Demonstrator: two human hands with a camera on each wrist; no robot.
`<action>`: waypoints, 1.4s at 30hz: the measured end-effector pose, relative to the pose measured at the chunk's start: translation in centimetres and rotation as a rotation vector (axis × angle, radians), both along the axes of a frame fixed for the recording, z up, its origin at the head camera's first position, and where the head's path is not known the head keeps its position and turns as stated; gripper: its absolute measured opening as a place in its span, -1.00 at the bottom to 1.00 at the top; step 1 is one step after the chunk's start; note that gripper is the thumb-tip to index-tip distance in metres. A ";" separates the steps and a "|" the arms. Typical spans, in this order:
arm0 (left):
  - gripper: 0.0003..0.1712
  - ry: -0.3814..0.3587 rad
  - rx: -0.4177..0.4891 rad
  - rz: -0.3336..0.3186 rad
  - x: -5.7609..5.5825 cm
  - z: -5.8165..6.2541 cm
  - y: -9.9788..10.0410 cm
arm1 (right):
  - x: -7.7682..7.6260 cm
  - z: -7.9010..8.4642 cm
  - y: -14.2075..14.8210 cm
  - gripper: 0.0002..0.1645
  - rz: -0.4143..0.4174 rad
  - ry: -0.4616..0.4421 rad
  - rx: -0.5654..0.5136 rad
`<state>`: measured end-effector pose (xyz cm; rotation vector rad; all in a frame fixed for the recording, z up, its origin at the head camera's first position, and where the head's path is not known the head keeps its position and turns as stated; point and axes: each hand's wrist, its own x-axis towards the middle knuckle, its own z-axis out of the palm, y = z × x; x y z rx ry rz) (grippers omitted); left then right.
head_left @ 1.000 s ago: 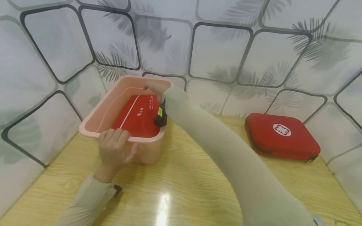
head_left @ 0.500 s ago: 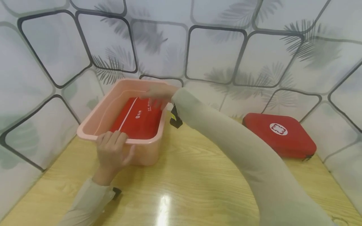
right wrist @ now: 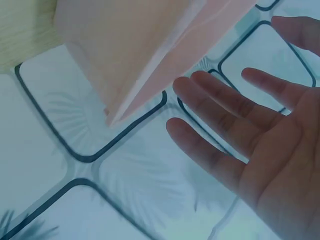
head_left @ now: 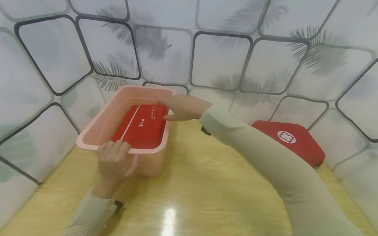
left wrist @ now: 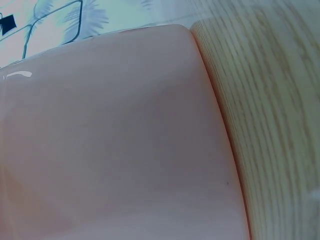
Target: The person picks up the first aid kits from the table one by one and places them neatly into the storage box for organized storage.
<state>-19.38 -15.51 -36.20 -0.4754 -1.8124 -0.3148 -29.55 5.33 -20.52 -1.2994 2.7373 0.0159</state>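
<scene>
A pink plastic basin [head_left: 147,164] stands on the table at the left, with a flat red case [head_left: 140,132] inside, marked by a white stripe and white lettering. My left hand [head_left: 113,160] grips the basin's near rim, fingers curled over the edge. The left wrist view is filled by the basin's outer wall [left wrist: 125,130]; the fingers do not show there. At the basin's right rim is my right hand [head_left: 187,106], holding nothing. Its fingers [right wrist: 205,155] are spread and apart from the basin [right wrist: 125,50] in the right wrist view.
A red zip case [head_left: 292,141] with a white round emblem lies at the right of the wooden table [head_left: 206,183], partly behind the right sleeve [head_left: 274,164]. Patterned walls [head_left: 221,59] close off the back and sides.
My right hand has come up from inside the basin and moved right to its rim. The left hand keeps its grip. The whole view shifts slightly.
</scene>
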 end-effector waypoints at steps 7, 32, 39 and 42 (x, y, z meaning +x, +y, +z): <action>-0.43 0.023 -0.002 -0.024 0.1 0.2 -0.5 | 0.8 -0.7 5.5 -0.31 -0.079 0.012 -0.019; -0.41 0.059 0.046 -0.037 -0.4 -0.3 0.1 | 2.3 -2.5 27.4 -0.48 -0.438 -0.021 -0.231; -0.41 0.034 0.038 -0.033 -0.2 -0.2 0.2 | 1.1 -4.8 33.7 -0.51 -0.520 -0.092 -0.251; -0.42 0.026 0.035 -0.033 -0.2 -0.2 0.2 | 0.8 -6.1 36.0 -0.52 -0.585 -0.101 -0.248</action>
